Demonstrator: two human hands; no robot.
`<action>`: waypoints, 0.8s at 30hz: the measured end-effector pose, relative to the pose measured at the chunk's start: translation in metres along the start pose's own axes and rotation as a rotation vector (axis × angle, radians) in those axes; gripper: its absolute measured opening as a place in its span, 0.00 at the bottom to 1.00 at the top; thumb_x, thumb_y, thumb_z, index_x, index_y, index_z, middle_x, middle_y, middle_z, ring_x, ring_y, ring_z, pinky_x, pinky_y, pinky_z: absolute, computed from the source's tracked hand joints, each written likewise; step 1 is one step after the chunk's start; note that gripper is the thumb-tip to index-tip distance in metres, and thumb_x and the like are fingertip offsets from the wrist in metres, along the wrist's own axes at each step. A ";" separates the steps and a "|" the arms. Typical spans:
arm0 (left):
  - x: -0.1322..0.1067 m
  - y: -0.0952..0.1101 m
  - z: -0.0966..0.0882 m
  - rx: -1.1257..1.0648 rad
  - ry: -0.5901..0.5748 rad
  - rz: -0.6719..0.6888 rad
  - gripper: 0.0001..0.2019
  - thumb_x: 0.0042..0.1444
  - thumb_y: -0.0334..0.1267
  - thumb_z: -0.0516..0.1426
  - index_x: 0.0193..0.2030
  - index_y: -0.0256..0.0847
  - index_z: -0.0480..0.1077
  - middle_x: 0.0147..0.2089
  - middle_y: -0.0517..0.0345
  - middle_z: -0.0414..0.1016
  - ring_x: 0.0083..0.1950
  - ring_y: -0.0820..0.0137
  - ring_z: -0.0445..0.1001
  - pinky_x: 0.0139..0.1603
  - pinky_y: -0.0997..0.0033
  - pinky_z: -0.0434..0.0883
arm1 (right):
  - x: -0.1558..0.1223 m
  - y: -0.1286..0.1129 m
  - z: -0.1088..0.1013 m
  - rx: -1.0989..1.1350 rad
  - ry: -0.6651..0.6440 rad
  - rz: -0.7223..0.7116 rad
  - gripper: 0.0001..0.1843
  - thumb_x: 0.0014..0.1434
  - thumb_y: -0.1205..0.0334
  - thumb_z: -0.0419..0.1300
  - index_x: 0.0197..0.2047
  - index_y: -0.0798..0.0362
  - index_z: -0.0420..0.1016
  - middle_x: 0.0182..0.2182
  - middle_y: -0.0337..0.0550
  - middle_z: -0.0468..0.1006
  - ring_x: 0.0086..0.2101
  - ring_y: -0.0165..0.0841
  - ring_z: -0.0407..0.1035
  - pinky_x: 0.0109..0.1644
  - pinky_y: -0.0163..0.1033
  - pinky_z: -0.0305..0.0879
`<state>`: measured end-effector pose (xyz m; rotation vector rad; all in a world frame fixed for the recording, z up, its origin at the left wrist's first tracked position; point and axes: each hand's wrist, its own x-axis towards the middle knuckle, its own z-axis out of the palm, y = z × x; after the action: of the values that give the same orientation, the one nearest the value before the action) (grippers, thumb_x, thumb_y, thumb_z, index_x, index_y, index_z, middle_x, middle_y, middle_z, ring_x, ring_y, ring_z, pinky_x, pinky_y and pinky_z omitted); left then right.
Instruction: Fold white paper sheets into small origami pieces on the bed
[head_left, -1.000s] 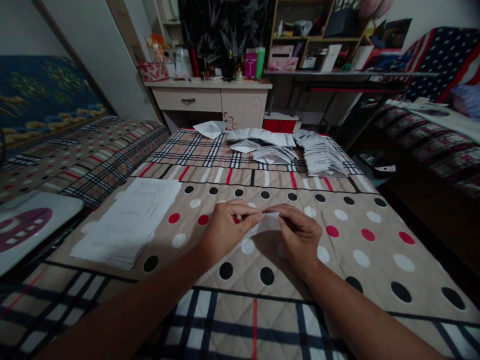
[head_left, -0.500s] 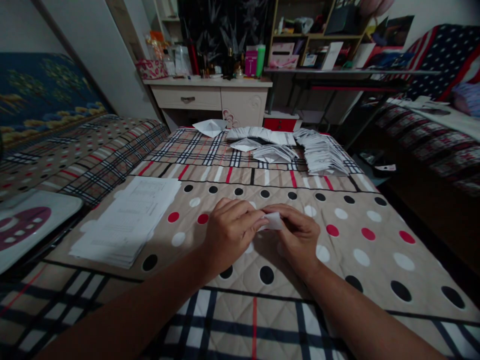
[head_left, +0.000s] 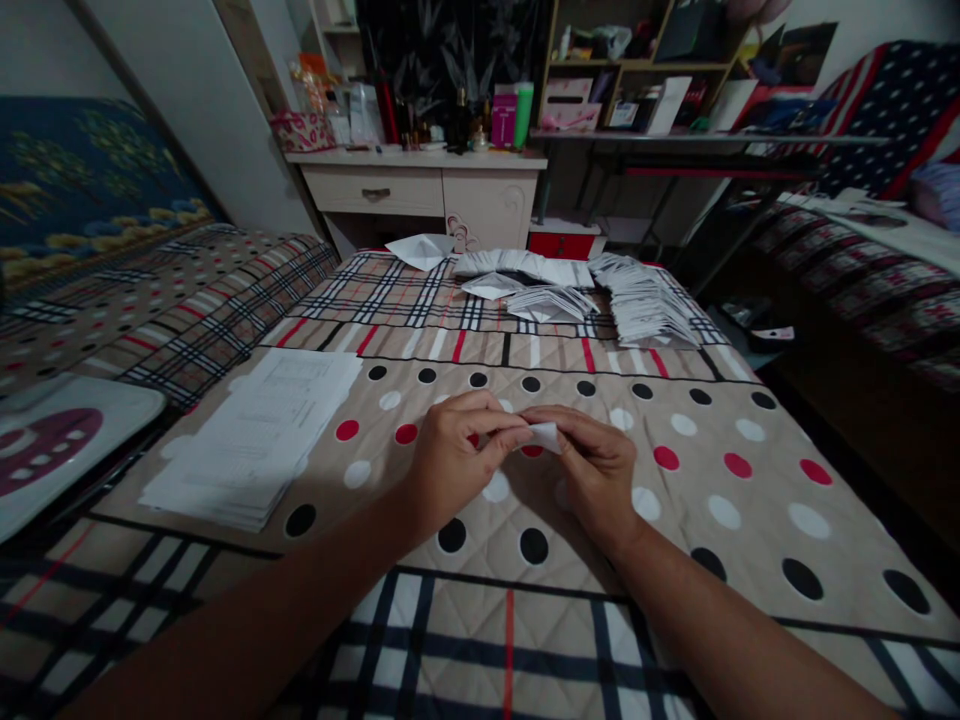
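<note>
Between my two hands is a small folded piece of white paper (head_left: 545,436), held just above the dotted bedspread. My left hand (head_left: 461,455) pinches its left end between thumb and fingers. On the other side my right hand (head_left: 592,465) grips it, thumb in front and fingers curled behind. Much of the paper is hidden by my fingers. To the left lies a stack of printed sheets (head_left: 259,435). Farther off on the bed, folded paper pieces (head_left: 551,304) lie grouped, with a thick row of them (head_left: 649,305) at the right and an opened-out folded paper (head_left: 420,250) at the left.
The bedspread (head_left: 480,640) has dots and plaid bands. A white board with a purple print (head_left: 67,440) stands at the left edge. Beyond the bed are a white dresser (head_left: 375,190) with bottles on top and a desk with shelves (head_left: 705,138).
Less of the folded paper shows between my fingers, and its visible part is slightly tilted and narrower. Both hands stay nearly in place. The view has shifted slightly.
</note>
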<state>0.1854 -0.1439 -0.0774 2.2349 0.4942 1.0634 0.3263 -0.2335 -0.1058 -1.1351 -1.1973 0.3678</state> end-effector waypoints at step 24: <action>0.010 0.004 -0.020 0.330 -0.165 0.241 0.08 0.57 0.32 0.60 0.27 0.40 0.77 0.26 0.60 0.73 0.31 0.71 0.69 0.36 0.66 0.61 | 0.007 -0.005 -0.001 -0.167 -0.087 -0.172 0.07 0.57 0.69 0.64 0.38 0.49 0.81 0.31 0.40 0.78 0.34 0.33 0.71 0.40 0.42 0.66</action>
<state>0.1759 -0.1345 -0.0592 2.7034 0.3556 0.9559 0.3280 -0.2314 -0.0976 -1.1578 -1.4125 0.1901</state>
